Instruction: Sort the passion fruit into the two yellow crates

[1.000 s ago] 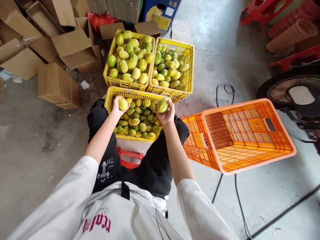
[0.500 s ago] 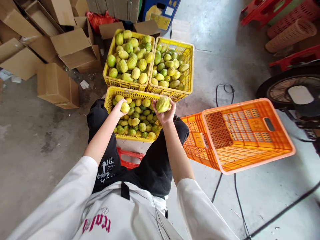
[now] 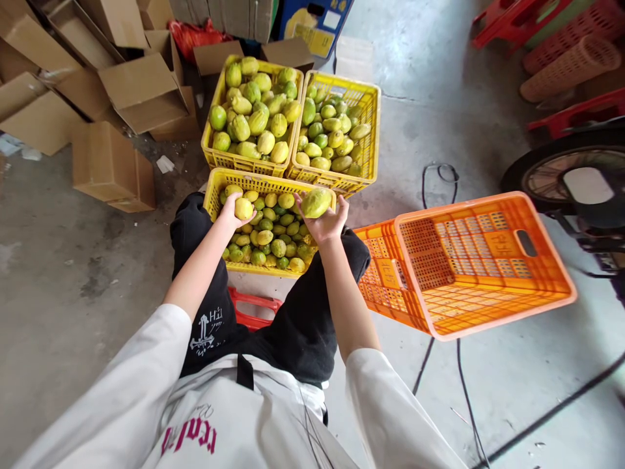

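Two gentle grips should bruise least: half-curled left hand (image 3: 231, 210) round a small, round yellow fruit (image 3: 243, 208), loosely cupped right hand (image 3: 328, 228) cradling a larger, oval yellow-green fruit (image 3: 316, 202).

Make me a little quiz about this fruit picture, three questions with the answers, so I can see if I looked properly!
1. True or false: the right hand holds a bigger fruit than the left hand does.
2. How many yellow crates can you see? A) two B) three C) five
3. Fill in the missing word: a heap of cardboard boxes lies toward the top ____ corner of the picture.

Key: 1. True. 2. B, three. 3. Left.
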A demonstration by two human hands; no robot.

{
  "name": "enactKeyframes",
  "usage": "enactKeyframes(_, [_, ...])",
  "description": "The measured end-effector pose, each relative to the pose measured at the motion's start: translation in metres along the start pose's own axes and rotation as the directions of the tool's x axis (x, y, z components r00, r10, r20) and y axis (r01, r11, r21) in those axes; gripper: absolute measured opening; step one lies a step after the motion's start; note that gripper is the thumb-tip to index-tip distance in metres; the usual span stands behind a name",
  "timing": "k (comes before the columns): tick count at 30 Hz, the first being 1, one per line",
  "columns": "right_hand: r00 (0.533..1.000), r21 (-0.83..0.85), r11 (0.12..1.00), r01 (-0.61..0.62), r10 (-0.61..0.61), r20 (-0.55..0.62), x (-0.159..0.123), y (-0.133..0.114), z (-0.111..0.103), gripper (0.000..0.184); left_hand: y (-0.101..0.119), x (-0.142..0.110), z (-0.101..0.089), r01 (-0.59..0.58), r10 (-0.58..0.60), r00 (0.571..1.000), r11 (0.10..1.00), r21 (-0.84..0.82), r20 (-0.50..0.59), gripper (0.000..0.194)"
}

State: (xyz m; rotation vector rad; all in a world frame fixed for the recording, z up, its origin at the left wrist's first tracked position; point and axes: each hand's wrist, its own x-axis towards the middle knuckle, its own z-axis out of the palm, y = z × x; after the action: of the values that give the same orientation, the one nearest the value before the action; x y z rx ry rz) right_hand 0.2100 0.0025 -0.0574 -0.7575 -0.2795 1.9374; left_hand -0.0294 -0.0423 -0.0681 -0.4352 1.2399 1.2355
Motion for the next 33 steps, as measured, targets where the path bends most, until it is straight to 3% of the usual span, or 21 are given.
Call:
enactKeyframes(3, [0.999,0.000,1.000,-0.020,0.020,0.040,-0.004,0.000,0.005,0.038,-0.002,-0.002,0.003,0.048,-0.051,0.996,0.998,0.041,0.076,0.023])
enactKeyframes(6, [0.999,-0.038,0.999,-0.003,0.004,0.037,-0.004,0.000,0.006,0.034,-0.004,-0.005,0.006,0.020,-0.032,0.992,0.995,0.098,0.118,0.020])
enactKeyframes(12, [0.997,-0.074,0.997,0.021,-0.026,-0.068,0.003,0.000,-0.002,0.029,-0.008,-0.011,0.008,-0.072,0.069,0.997,0.987,0.146,0.020,0.023])
enactKeyframes(19, [0.997,-0.033,0.999,-0.003,0.001,-0.074,0.002,-0.001,-0.001,0.037,-0.004,0.000,0.003,-0.055,0.057,0.997,0.997,0.056,-0.046,0.020])
enactKeyframes(27, [0.999,-0.008,0.999,0.044,-0.045,-0.014,0.006,0.001,-0.003,0.026,-0.003,-0.003,0.004,0.043,-0.047,0.998,0.994,0.098,0.044,0.018])
enactKeyframes(33, [0.995,-0.089,0.996,0.028,-0.036,-0.088,0.009,0.001,-0.006,0.021,-0.007,-0.010,0.007,-0.019,0.012,0.999,0.986,0.168,0.040,0.020])
